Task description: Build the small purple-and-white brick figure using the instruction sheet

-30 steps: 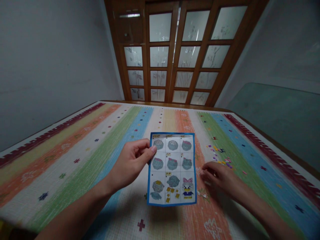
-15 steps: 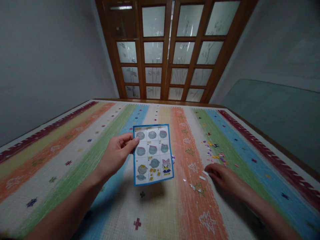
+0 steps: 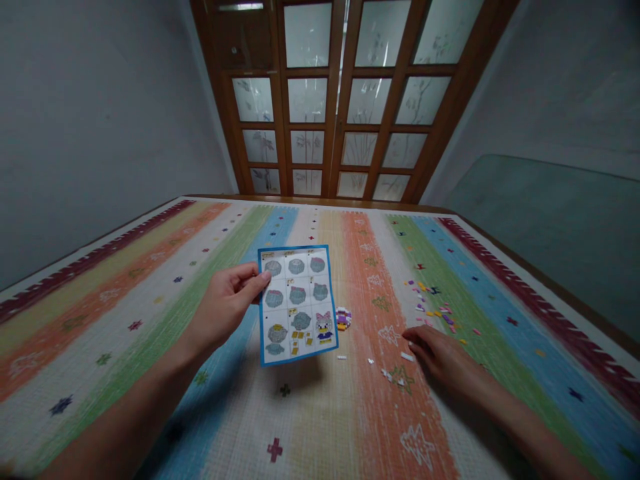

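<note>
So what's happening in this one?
A person sits at a table covered with a striped cloth. The left hand holds an instruction sheet up off the table by its left edge; the sheet shows a grid of build steps ending in a cartoon duck figure. The right hand rests palm down on the cloth among small white pieces. A partly built little figure lies just right of the sheet, and a scatter of coloured pieces lies farther right.

A striped, many-coloured cloth [image 3: 150, 320] covers the table. At twelve o'clock stand wooden doors [image 3: 345, 100] with frosted panes. Grey walls [image 3: 90, 120] rise at nine and three; the light is dim.
</note>
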A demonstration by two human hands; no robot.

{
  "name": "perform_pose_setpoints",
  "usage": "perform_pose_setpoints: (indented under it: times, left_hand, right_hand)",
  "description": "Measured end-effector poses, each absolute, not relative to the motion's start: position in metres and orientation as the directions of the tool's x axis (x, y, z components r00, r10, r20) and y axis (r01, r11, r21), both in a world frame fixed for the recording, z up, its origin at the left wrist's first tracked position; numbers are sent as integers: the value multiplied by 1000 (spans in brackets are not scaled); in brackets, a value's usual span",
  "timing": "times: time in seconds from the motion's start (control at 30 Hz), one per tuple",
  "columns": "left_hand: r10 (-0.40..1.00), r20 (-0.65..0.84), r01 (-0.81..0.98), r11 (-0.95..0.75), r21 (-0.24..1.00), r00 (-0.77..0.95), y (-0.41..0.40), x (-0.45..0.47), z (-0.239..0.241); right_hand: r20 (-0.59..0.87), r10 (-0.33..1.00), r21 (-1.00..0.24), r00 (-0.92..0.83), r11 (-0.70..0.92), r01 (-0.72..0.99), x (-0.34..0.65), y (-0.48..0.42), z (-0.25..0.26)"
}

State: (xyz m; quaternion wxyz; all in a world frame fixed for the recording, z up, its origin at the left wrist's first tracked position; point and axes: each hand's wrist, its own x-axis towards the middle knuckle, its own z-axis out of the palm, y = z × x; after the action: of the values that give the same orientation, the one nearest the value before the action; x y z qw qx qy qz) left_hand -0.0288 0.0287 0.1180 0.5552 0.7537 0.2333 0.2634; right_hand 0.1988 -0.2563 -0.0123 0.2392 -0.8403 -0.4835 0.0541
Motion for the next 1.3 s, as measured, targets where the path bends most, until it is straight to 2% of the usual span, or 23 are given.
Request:
perform_pose_setpoints:
  times: [0.2,0.4,0.53,0.7,1.1,1.3]
  left_hand:
    - [578,160,22,-294,956,801,26,-22,121]
    - [519,205,-45,-304,952,830,16,-16,128]
    - [482,225,-88,-290,953,847,13,-14,129]
    - [462,203,-91,-253,963,863,9,-14,129]
    - [439,176,-66,-253,965,881,2,-16,135]
    - [430,180,-61,-276,959,884,4,-15,134]
  right_hand:
    - [185,840,-478,510,-377,794,203,-239,15]
    - [201,838,-639,507,-280,717,199,-199,56]
    - [143,863,-763,484,-216,610,196,-174,61]
    - [63,898,-841,436,-188,508,195,-155,57]
    - [11,910,-900,415,-171,400,191,-144,57]
    - [45,917,-920,397,-117,375,186,-142,61]
